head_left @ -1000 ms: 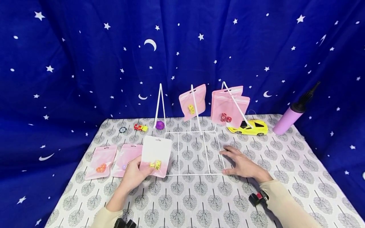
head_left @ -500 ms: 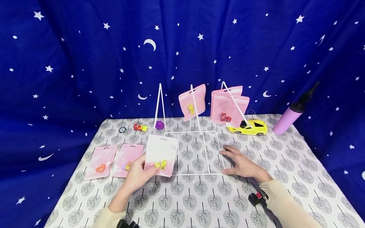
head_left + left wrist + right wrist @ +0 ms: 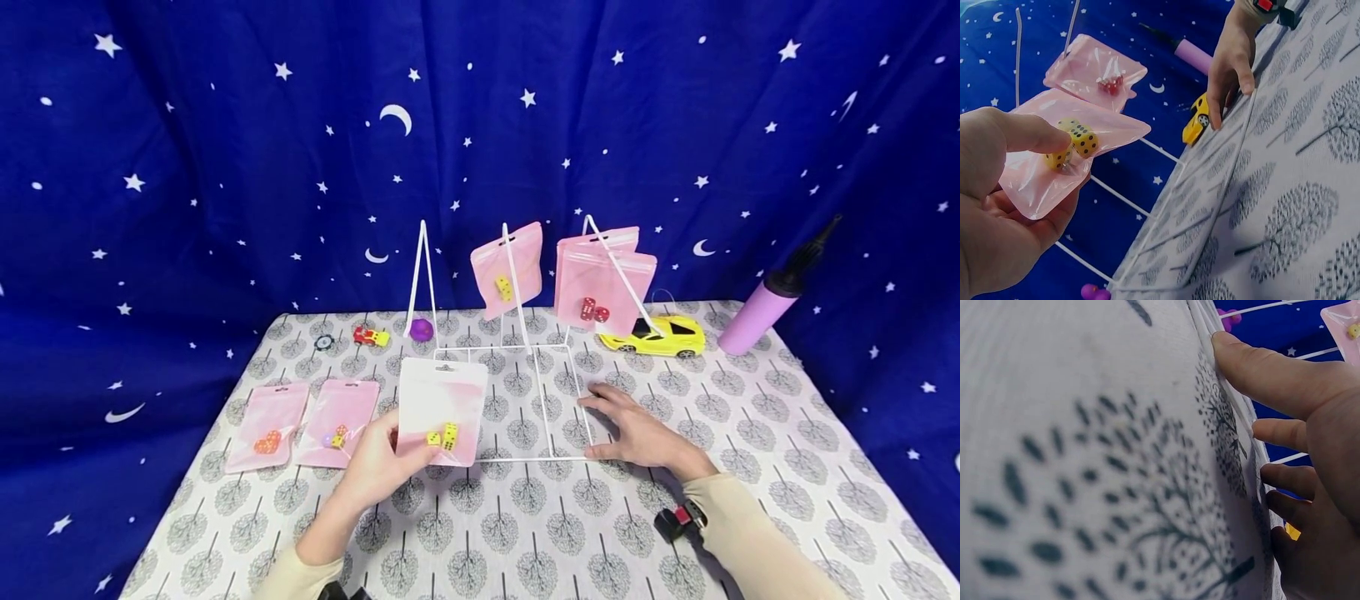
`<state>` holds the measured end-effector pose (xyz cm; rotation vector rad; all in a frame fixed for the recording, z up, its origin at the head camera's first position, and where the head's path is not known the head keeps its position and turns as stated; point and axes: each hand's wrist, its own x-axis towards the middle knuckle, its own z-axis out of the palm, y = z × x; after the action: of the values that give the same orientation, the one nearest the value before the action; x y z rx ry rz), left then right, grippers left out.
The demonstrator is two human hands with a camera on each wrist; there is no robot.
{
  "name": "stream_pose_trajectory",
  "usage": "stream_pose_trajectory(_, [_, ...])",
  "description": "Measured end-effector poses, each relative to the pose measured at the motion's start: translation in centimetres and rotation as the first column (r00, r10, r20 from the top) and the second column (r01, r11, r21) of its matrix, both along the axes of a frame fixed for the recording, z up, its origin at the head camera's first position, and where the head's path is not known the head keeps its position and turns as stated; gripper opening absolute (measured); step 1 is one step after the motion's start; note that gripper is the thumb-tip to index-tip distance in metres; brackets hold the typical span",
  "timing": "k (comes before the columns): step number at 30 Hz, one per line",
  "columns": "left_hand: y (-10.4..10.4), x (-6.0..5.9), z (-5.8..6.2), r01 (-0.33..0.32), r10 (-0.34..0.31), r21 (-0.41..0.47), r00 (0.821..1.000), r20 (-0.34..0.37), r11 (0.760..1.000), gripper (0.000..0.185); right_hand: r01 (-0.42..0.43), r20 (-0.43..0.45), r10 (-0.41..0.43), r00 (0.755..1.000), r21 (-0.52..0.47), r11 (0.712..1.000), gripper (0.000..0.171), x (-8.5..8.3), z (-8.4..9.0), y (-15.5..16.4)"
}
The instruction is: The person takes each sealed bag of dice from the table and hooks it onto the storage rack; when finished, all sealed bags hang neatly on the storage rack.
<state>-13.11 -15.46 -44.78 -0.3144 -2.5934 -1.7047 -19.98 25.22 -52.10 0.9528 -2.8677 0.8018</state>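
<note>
My left hand (image 3: pixel 386 462) pinches a pink zip bag (image 3: pixel 442 400) with yellow dice (image 3: pixel 1079 140) inside, thumb on the front and fingers behind. The bag is upright, in front of the left part of a white wire rack (image 3: pixel 551 417). At the rack's right side my right hand (image 3: pixel 633 429) rests with spread fingers, its fingertips at the base wire. One pink bag with yellow dice (image 3: pixel 517 267) hangs on the rack's middle prong. Pink bags, the front one with red dice (image 3: pixel 588 309), hang on the right prong. The left prong (image 3: pixel 420 275) bears no bag.
Two pink bags lie on the left: one with orange dice (image 3: pixel 266 442), one with mixed beads or dice (image 3: pixel 337 437). Behind stand a small red-yellow toy car (image 3: pixel 371 336), a purple ball (image 3: pixel 422 330), a yellow car (image 3: pixel 667 336) and a pink pump (image 3: pixel 757 317).
My left hand has carried the pink bag to the right, in front of the rack's left side, uncovering more of the flat bag behind it. My right hand has stayed in place.
</note>
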Motion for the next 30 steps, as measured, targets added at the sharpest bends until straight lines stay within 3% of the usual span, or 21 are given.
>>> stream_pose_trajectory(5, [0.7, 0.2, 0.4, 0.019, -0.019, 0.02, 1.0, -0.021, 1.0, 0.043, 0.001, -0.002, -0.001, 1.0, 0.0, 1.0, 0.082, 0.0, 0.0, 0.0])
stream_pose_trajectory(12, [1.5, 0.6, 1.3, 0.017, -0.018, -0.017, 0.999, -0.044, 1.0, 0.041, 0.009, 0.04, -0.009, 0.999, 0.008, 1.0, 0.083, 0.0, 0.1, 0.0])
stream_pose_trajectory(18, [2.0, 1.0, 1.8, 0.075, -0.075, 0.009, 0.997, -0.021, 0.997, 0.041, 0.004, 0.035, -0.004, 0.999, 0.008, 1.0, 0.084, 0.0, -0.1, 0.1])
stream_pose_trajectory(30, [3.4, 1.7, 2.8, 0.187, -0.182, 0.089, 0.982, -0.059, 0.978, 0.043, 0.003, 0.039, -0.003, 0.999, 0.001, 1.0, 0.084, 0.0, -0.1, 0.1])
